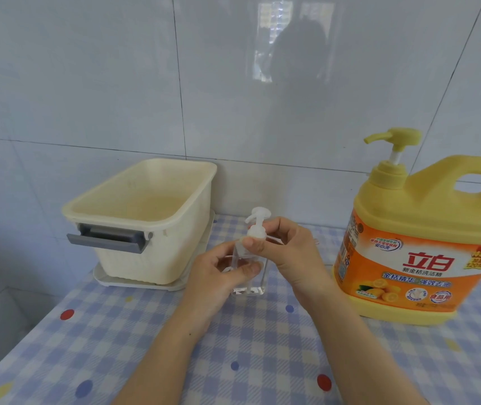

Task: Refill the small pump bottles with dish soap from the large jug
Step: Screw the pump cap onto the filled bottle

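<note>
A: How does the small pump bottle [248, 267] look, and where is it?

B: It is clear plastic with square sides and a white pump head [257, 222] on top. It stands upright on the checked tablecloth [262, 361], near the middle, between the cream basket [143, 217] on the left and the large yellow jug [420, 238] on the right. It looks almost empty, but I cannot be sure because the plastic is transparent and the hands cover it.

A: What do the hands do?

B: The left hand [219, 279] grasps the body of the bottle from the left side. The right hand [286, 247] pinches the white collar under the pump with thumb and fingers.

A: Is there room to move?

B: Yes. The near part of the cloth is open, only the two forearms cross it. The left edge of the table runs diagonally at the near left. Far behind, the tiled wall [116, 83] closes the space.

A: And the containers?

B: The basket sits on a white tray [134, 283], with a grey handle [107, 238] toward us; its inside shows nothing. The jug has an orange label, a yellow pump [394, 141] in its neck, and a handle at the right.
</note>
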